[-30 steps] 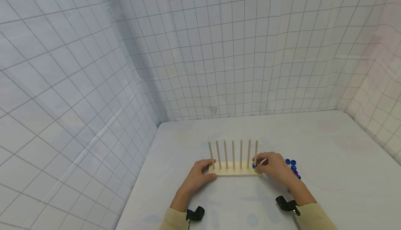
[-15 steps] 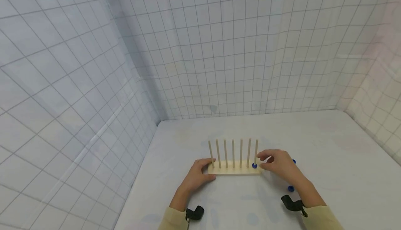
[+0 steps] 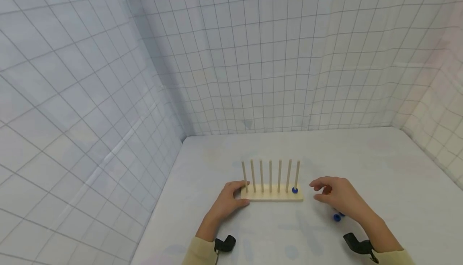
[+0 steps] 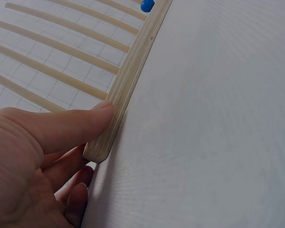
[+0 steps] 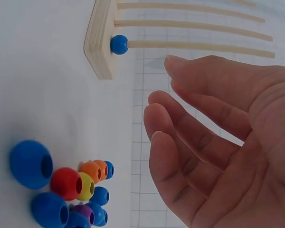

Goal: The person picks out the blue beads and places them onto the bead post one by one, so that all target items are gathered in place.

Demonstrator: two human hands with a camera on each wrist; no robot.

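A pale wooden peg board [image 3: 271, 197] with a row of several upright pegs lies on the table. My left hand [image 3: 226, 200] grips its left end, thumb along the front edge, as the left wrist view shows. One blue bead [image 3: 295, 190] sits at the foot of the rightmost peg, against the base; it also shows in the right wrist view [image 5: 119, 44]. To the right of the board hovers my right hand [image 3: 340, 196], fingers loosely bent and apart, holding nothing. Loose beads lie under and beside it, mostly hidden by the hand in the head view.
The loose pile in the right wrist view has a red bead [image 5: 66, 184], a yellow bead [image 5: 86, 186], an orange bead [image 5: 90, 170], a purple bead [image 5: 82, 212] and several blue ones. White gridded curtains [image 3: 246, 56] hang behind and beside the white table [image 3: 224, 152].
My right hand has let go of the blue bead at the base of the rightmost peg and moved right, over the loose beads. My left hand keeps its grip on the board.
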